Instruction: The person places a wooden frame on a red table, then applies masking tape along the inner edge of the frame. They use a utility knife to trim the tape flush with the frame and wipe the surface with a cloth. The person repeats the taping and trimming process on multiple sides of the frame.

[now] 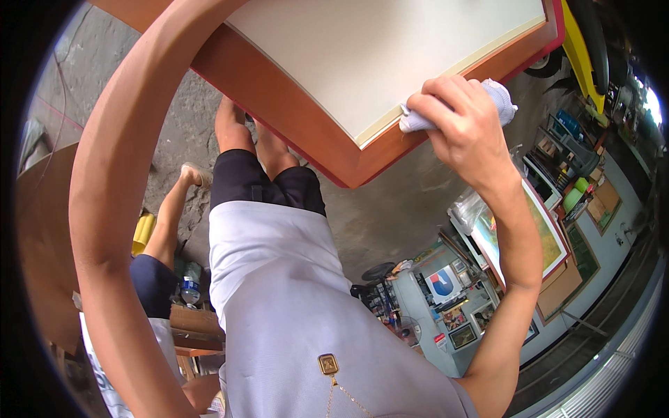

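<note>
Forearm [104, 174], one, curves upward; its left hand is out of sight, so I can't tell those fingers. Then come one bottle [189, 290], one brown frame [293, 90] around one white panel [390, 56], and one right hand [463, 125], fingers clamped on one bunched cloth [499, 101] across the frame's lower-right side.

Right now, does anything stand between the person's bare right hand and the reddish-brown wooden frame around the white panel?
Yes: a bunched, pale lavender cloth, gripped in the bare right hand, at the right-hand side of the reddish-brown wooden frame. Nothing else visible intervenes.
</note>
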The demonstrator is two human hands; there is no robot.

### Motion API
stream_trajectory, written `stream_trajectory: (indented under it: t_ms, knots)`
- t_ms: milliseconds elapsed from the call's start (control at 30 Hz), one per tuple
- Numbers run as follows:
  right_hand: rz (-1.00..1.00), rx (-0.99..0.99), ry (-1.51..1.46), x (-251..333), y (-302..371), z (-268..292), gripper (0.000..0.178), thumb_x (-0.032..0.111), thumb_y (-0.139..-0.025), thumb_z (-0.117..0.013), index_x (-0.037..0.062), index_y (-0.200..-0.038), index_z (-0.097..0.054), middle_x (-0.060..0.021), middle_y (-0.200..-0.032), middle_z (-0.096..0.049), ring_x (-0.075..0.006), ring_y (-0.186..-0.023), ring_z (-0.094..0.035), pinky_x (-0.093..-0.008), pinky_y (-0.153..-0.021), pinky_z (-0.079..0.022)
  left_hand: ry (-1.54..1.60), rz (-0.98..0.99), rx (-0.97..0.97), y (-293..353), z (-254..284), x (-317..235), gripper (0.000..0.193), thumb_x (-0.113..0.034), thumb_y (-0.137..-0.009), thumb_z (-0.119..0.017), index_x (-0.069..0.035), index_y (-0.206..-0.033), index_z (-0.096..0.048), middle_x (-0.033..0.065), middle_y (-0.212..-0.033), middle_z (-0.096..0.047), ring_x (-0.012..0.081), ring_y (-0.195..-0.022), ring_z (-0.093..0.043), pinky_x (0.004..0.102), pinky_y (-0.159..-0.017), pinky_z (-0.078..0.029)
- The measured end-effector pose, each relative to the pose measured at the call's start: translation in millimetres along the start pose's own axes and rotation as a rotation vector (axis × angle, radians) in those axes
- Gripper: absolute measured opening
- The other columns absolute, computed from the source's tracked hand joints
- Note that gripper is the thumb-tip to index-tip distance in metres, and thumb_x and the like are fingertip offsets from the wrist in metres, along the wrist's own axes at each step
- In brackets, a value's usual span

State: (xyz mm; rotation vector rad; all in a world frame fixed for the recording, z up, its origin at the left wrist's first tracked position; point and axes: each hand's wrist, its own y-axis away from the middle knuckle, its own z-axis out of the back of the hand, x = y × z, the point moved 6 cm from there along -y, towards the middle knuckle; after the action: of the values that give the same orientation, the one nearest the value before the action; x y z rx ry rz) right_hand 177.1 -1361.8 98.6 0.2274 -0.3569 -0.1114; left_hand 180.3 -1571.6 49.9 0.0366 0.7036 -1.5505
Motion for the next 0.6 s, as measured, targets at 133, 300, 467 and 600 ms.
stream_trajectory:
  t_ms: [133,300,467,600]
  knots:
    - [0.018,0.08,0.063,10.8,2.8,-6.9,0.021,0.004,-0.071,-0.06,0.0054,-0.092,-0.059,-0.0086,-0.091,-0.056,-0.024,-0.085,-0.056,-0.0357,-0.072,-0.043,-0.019,-0.022,-0.029,1.1,-3.7,4.0,0.03,-0.03,-0.075,-0.076,-0.013,-0.099,-0.067,0.0063,-0.111,-0.062,0.0231,-0.109,-0.051,0.0421,-0.098,-0.039]
    - [0.02,0.113,0.052,16.8,0.2,-4.6,0.021,0.008,-0.071,-0.063,0.0066,-0.091,-0.059,-0.0071,-0.095,-0.056,-0.0232,-0.089,-0.055,-0.0367,-0.075,-0.04,-0.028,-0.023,-0.045,3.5,-4.5,6.1,0.03,-0.03,-0.075,-0.076,-0.013,-0.098,-0.067,0.0061,-0.11,-0.062,0.0232,-0.107,-0.051,0.0421,-0.096,-0.039]
    - [0.012,0.169,-0.023,15.9,-6.8,-6.5,0.016,0.008,-0.072,-0.062,0.0087,-0.088,-0.061,-0.0065,-0.095,-0.055,-0.0229,-0.089,-0.055,-0.0375,-0.078,-0.04,0.01,-0.015,-0.041,3.0,-3.6,5.4,0.029,-0.03,-0.075,-0.076,-0.013,-0.097,-0.067,0.0063,-0.108,-0.062,0.0229,-0.106,-0.051,0.0416,-0.095,-0.039]
    - [0.036,0.198,0.018,24.8,-9.3,-13.3,0.014,0.009,-0.071,-0.062,0.0074,-0.085,-0.061,-0.0071,-0.095,-0.055,-0.0233,-0.09,-0.055,-0.0384,-0.078,-0.04,0.0,-0.022,-0.036,3.2,-5.1,6.0,0.03,-0.031,-0.075,-0.075,-0.013,-0.097,-0.066,0.0063,-0.108,-0.062,0.0225,-0.106,-0.051,0.0419,-0.094,-0.04]
